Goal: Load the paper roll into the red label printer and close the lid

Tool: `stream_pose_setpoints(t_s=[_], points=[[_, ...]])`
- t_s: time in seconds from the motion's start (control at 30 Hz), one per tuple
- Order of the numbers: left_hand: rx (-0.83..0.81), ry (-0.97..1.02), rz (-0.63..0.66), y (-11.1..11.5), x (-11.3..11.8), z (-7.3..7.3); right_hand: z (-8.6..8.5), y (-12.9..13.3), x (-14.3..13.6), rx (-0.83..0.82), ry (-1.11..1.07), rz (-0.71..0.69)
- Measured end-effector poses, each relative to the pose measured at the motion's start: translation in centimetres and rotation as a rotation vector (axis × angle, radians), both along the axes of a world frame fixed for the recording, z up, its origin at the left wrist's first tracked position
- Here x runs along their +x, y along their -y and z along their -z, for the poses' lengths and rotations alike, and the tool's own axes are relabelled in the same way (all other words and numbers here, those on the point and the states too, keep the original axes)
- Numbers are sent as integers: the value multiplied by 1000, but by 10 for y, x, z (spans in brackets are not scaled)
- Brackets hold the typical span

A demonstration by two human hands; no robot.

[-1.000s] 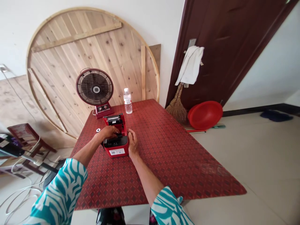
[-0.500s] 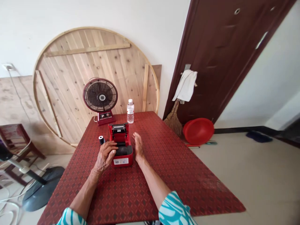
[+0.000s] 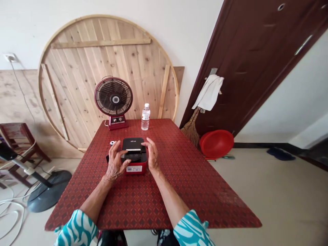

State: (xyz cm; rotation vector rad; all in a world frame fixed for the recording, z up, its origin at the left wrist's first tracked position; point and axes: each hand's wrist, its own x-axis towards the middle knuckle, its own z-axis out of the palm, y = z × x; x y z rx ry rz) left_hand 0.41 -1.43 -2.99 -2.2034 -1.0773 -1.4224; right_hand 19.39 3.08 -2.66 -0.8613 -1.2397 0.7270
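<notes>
A small red and black label printer [image 3: 135,145] sits on the table, its black lid lowered over the body. A white label marks its front. My left hand [image 3: 116,164] rests at the printer's left side, fingers spread, with fingertips over the top near the front section. At the right side is my right hand [image 3: 153,155], its fingers extended and the fingertips at the lid's right edge. Neither hand is wrapped round anything. Behind my left hand, a black roll with a white end [image 3: 112,142] is mostly hidden.
A red patterned cloth covers the table [image 3: 184,191]. Toward its back stand a dark red fan [image 3: 114,99] and a clear water bottle [image 3: 145,118]. A round wooden tabletop [image 3: 146,68] leans on the wall. Right of the table are a broom [image 3: 191,128] and a red basin [image 3: 217,144].
The printer's lid has swung down from upright to lying over the body. My right hand has come against the lid's edge, and my left fingers have spread. The view has shifted slightly.
</notes>
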Motion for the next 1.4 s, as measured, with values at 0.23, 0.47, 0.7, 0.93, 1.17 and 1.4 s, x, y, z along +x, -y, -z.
stream_pose_setpoints(t_s=[0.23, 0.47, 0.7, 0.93, 1.17, 1.4], points=[[-228, 14, -24, -3, -8, 10, 15, 15, -6, 57, 34, 70], [-285, 111, -11, 0, -7, 14, 19, 19, -4, 109, 87, 44], [-601, 794, 105, 5, -9, 5, 34, 15, -9, -24, -182, 80], [-954, 925, 257, 2, -3, -5, 48, 9, -16, -137, -184, 109], [-1057, 932, 317, -5, -9, 1, 53, 6, -20, -141, -234, 149], [-1175, 957, 349, -11, -14, 0, 55, 6, -21, -167, -252, 138]])
